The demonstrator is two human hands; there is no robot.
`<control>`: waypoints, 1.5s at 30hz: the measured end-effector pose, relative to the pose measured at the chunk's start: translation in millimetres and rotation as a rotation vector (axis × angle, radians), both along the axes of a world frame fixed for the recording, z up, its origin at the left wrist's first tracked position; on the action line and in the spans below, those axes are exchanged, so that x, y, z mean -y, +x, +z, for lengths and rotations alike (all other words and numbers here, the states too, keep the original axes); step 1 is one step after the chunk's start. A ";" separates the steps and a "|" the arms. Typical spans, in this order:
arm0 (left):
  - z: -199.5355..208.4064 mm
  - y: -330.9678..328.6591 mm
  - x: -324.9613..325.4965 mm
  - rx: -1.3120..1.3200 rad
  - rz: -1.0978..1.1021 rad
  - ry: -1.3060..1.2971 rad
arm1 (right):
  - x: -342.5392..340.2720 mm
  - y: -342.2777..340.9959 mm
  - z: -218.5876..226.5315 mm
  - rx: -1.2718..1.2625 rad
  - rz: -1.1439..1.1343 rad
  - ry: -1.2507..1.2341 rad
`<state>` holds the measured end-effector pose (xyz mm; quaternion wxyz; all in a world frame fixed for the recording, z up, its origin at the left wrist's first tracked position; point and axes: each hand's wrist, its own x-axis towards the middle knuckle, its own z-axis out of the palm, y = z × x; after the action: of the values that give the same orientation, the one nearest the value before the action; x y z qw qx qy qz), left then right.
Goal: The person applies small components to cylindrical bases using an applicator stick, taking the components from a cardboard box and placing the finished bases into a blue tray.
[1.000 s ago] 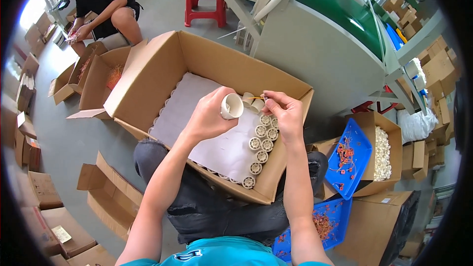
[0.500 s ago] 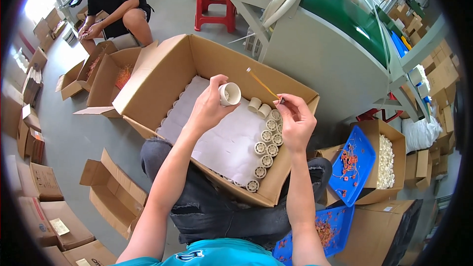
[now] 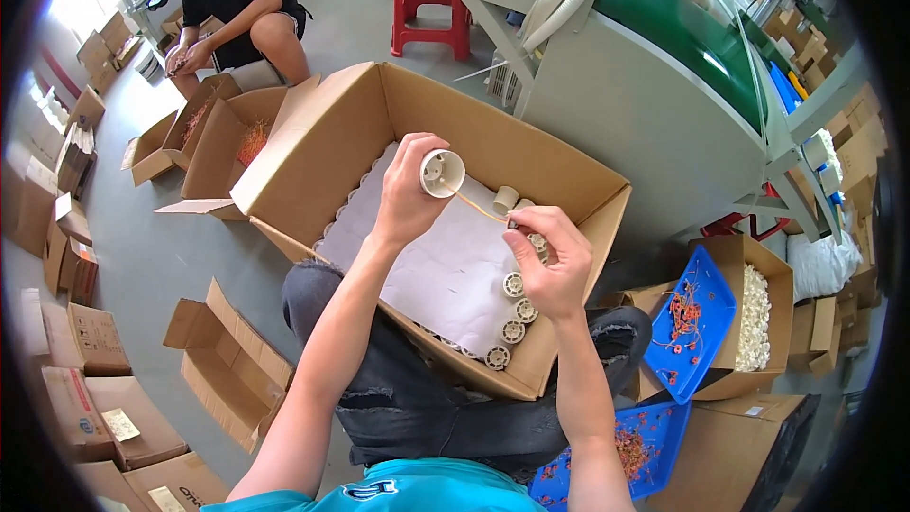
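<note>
My left hand point(image 3: 409, 192) is closed around a cream plastic cup-shaped housing point(image 3: 443, 173), its open end turned up toward me. Pinched in my right hand point(image 3: 555, 261) is a small wired part with a yellowish wire lead point(image 3: 482, 210). The lead's far end reaches into the mouth of the housing. Both hands hover above a large cardboard box point(image 3: 322, 147) lined with a white sheet point(image 3: 441, 275). Along the box's right side sit several round cream housings point(image 3: 513, 333), partly covered by my right hand and forearm.
Blue trays point(image 3: 713, 308) with red-orange wired parts lie at my right, beside a box of small white pieces point(image 3: 755, 318). An open carton point(image 3: 227, 365) stands on the floor at left. A person point(image 3: 232, 14) sits at the far left; a green-topped workbench point(image 3: 654, 85) stands ahead.
My right hand has moved left toward the housing, and the wire's free end now goes into its mouth. The housing's opening has turned more toward me. The whole view has shifted slightly.
</note>
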<state>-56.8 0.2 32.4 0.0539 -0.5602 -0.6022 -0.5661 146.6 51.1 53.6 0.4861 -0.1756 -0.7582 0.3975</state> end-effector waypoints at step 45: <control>-22.9 51.4 -0.8 -0.067 -0.339 -0.151 | 5.0 -8.2 -10.2 0.306 -0.124 -0.077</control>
<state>-5.4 1.0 9.6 -0.0645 -0.6747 -0.5380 -0.5012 138.4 46.1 43.4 0.3815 -0.2992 -0.7951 0.3642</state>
